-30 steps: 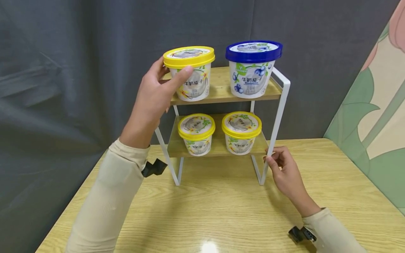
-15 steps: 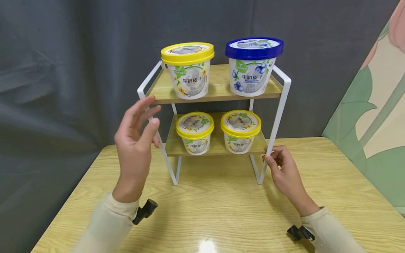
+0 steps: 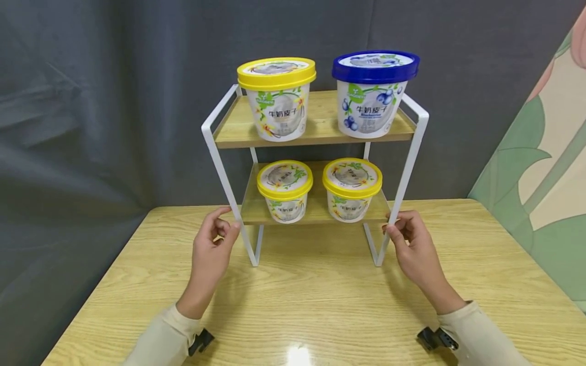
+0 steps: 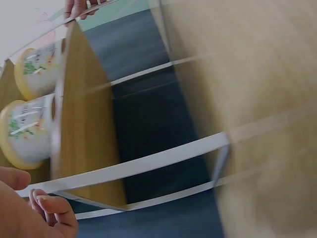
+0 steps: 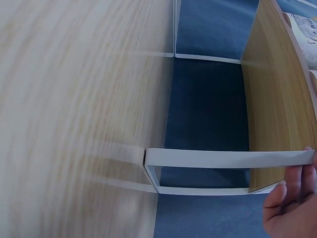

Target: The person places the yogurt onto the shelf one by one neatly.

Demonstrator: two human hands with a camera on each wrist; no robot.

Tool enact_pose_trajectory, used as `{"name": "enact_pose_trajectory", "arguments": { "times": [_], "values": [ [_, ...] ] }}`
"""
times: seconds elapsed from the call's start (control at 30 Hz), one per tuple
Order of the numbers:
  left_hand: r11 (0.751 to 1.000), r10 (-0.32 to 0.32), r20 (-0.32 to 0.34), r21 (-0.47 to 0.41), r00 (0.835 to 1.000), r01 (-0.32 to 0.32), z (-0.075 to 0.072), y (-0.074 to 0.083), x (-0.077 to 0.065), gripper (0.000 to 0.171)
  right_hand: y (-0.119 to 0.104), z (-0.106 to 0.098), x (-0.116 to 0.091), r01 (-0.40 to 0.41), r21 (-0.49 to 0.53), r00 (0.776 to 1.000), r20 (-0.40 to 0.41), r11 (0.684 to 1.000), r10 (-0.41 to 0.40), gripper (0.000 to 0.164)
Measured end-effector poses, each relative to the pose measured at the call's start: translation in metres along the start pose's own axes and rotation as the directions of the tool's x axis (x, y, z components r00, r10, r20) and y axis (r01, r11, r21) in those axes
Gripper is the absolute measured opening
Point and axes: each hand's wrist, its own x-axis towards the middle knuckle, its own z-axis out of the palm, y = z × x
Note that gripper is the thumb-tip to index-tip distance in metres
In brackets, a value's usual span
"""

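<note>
A two-tier rack (image 3: 316,142) with white metal legs and wooden shelves stands on the table. On its top shelf sit a yellow-lidded tub (image 3: 280,101) at left and a blue-lidded tub (image 3: 372,96) at right. Two more yellow-lidded tubs, the left one (image 3: 286,190) and the right one (image 3: 351,189), stand on the lower shelf. My left hand (image 3: 210,259) is at the rack's left front leg, thumb on one side and fingers curled behind it. My right hand (image 3: 417,254) pinches the right front leg at about the same height.
The wooden table (image 3: 293,305) extends in front of and beside the rack. Behind hangs a dark grey curtain (image 3: 183,101). A wall panel with painted leaves and flowers (image 3: 540,193) rises on the right.
My left hand has let go of the upper yellow-lidded tub, come down, and taken the left front leg. My right hand has stayed on the right leg.
</note>
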Motion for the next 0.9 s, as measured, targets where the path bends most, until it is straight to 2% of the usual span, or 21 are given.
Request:
{"name": "enact_pose_trajectory", "arguments": {
  "times": [0.13,0.3,0.37,0.47,0.6,0.7,0.8,0.87,0.9],
  "values": [
    [0.999,-0.044,0.025,0.016,0.999,0.044,0.004,-0.011,0.002,0.027,0.000,-0.002,0.000,-0.003,0.001,1.000,-0.007,1.000,0.003,0.020],
    [0.993,-0.118,0.061,0.013,0.991,0.117,0.006,-0.016,0.003,0.026,0.001,-0.002,0.000,0.004,0.007,1.000,-0.005,1.000,-0.004,0.020],
    [0.992,-0.125,0.072,0.011,0.989,0.125,0.006,-0.017,0.002,0.028,0.001,-0.001,0.000,0.010,0.006,1.000,-0.003,1.000,-0.010,0.020],
    [0.995,-0.103,0.089,0.013,0.991,0.102,0.006,-0.022,0.001,0.032,0.001,0.001,0.001,0.012,0.006,1.000,-0.004,1.000,-0.012,0.020],
    [0.992,-0.005,0.115,0.125,0.993,-0.009,0.005,-0.030,-0.004,0.044,0.000,0.002,0.001,0.008,0.011,1.000,-0.005,1.000,-0.008,0.020],
    [0.966,0.048,0.138,0.247,0.989,-0.081,0.003,-0.035,-0.009,0.058,0.000,0.002,0.001,0.009,0.010,1.000,-0.002,1.000,-0.009,0.019],
    [0.925,0.047,0.161,0.366,0.986,-0.104,0.001,-0.037,-0.012,0.067,0.000,0.002,0.001,0.006,0.005,1.000,-0.004,1.000,-0.006,0.018],
    [0.883,0.038,0.187,0.454,0.982,-0.120,-0.001,-0.038,-0.012,0.067,0.000,0.002,0.001,0.006,0.002,1.000,-0.008,1.000,-0.006,0.018],
    [0.854,0.036,0.200,0.502,0.979,-0.134,-0.003,-0.038,-0.013,0.066,0.000,0.002,0.001,0.006,-0.001,1.000,-0.010,1.000,-0.006,0.019]
  ]
}}
